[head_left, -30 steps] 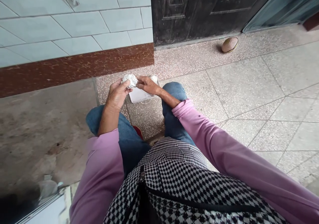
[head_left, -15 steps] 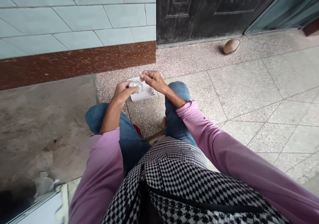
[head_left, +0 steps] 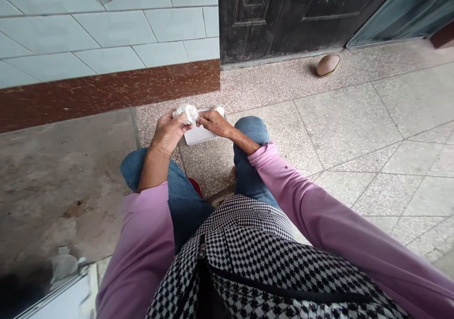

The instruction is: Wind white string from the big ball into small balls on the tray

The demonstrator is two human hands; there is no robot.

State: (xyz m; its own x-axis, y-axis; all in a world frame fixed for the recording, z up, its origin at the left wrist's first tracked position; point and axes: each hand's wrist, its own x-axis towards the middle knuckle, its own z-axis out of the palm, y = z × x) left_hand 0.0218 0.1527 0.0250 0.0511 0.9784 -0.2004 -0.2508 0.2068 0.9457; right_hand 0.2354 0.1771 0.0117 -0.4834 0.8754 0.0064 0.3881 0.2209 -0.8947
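Observation:
My left hand (head_left: 168, 132) is closed around a crinkled, shiny white bundle (head_left: 187, 113) that looks like thin plastic. My right hand (head_left: 215, 122) has its fingers pinched together at the bundle's right edge. Both hands are over a shallow white tray (head_left: 200, 138) lying on the floor. A small rounded white thing (head_left: 219, 110) shows at the tray's far right corner, partly hidden behind my right hand.
A tiled wall (head_left: 117, 35) with a brown base strip stands ahead on the left. To its right is a dark panelled door (head_left: 283, 21). A pinkish rounded object (head_left: 328, 65) lies on the floor near the door. My knees flank the tray.
My right hand has come down and left from above the tray to the bundle's edge. My left hand has shifted slightly left and up, and the bundle is turned more upward.

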